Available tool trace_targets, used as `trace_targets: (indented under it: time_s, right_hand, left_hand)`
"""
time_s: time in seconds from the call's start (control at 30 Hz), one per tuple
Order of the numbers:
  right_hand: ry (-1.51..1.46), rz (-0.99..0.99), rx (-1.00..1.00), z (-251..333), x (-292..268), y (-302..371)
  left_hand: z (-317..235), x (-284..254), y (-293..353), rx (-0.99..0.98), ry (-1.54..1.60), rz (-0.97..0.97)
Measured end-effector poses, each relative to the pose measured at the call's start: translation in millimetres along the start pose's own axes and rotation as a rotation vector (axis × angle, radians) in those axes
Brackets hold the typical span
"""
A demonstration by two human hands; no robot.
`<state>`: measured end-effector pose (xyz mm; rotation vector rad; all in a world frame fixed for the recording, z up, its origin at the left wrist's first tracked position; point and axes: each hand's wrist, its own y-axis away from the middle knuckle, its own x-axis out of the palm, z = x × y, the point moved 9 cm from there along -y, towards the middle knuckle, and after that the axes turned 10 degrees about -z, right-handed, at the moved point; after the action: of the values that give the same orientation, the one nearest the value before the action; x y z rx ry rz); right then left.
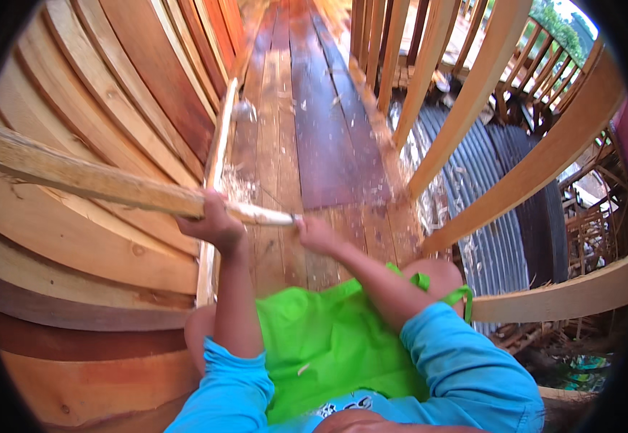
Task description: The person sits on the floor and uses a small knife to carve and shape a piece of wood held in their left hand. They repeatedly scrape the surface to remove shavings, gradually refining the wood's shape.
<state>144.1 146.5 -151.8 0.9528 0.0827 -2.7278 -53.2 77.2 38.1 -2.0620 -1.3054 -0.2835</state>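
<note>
A long wooden pole [90, 177] reaches from the far left to the middle of the view, its rough surface giving way to a pale, tapered end [260, 213]. My left hand [216, 222] is wrapped round the pole just behind that pale part. At the tip, my right hand [317, 234] is closed, with a small dark bit showing at its fingers. What that hand holds is too blurred to name. A green apron [328, 339] covers my lap, with a pale wood chip on it.
Wood shavings [238, 187] lie on the plank floor [335, 144]. A board wall [104, 238] rises on the left, with a pale wooden strip [220, 137] along its foot. On the right stands a slatted railing [458, 108]; corrugated metal sheets [472, 202] lie beyond it.
</note>
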Motion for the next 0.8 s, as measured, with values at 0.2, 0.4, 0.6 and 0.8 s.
trace_targets:
  time_s: [0.2,0.4,0.6,0.8]
  right_hand:
    - [0.027,0.073,-0.047,53.3,-1.9,13.0]
    - [0.115,0.157,0.030,56.1,-9.6,15.5]
    - [0.127,0.219,0.130,17.8,7.3,11.1]
    - [0.141,0.117,0.075,1.0,-0.6,6.0]
  left_hand:
    - [-11.2,-6.1,-9.7,0.031,0.021,-0.031]
    - [-2.8,-8.8,-14.0,0.039,0.023,-0.028]
    - [-3.4,-9.5,-14.2,0.067,-0.009,0.005]
    - [-4.6,-6.2,-6.1,0.034,-0.004,-0.101]
